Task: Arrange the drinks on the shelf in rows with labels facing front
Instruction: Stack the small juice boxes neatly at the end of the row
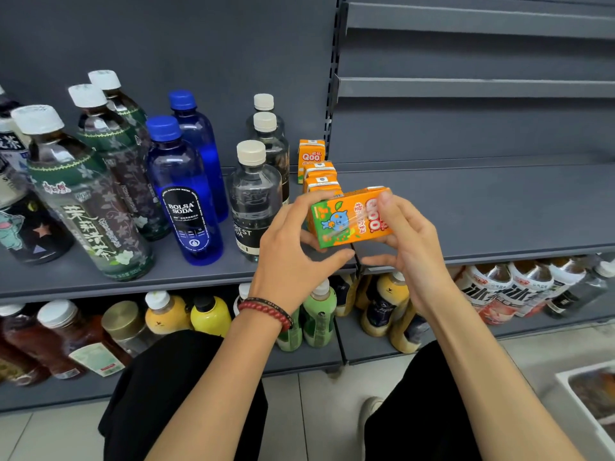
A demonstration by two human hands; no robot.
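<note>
The grey shelf (482, 211) fills my view, bare from centre out toward 3 o'clock. At 9 o'clock stand the tall tea bottles (83, 201), then the blue soda bottles (186, 201), then the clear bottles (254, 194), each in its own file.

My left grip (293, 247) and right grip (409, 234) each curl round one end of the orange juice carton (349, 219), pinching it between thumb and fingers. It lies on its side (label reading sideways) above the shelf's front edge.

The carton row (319, 176) runs away toward 12 o'clock just behind it.

My worries: setting it down unturned would leave the label sideways. Pushing it in hard could knock the light cartons behind askew. Swinging left toward 9 o'clock could clip the nearest clear bottle.
</note>
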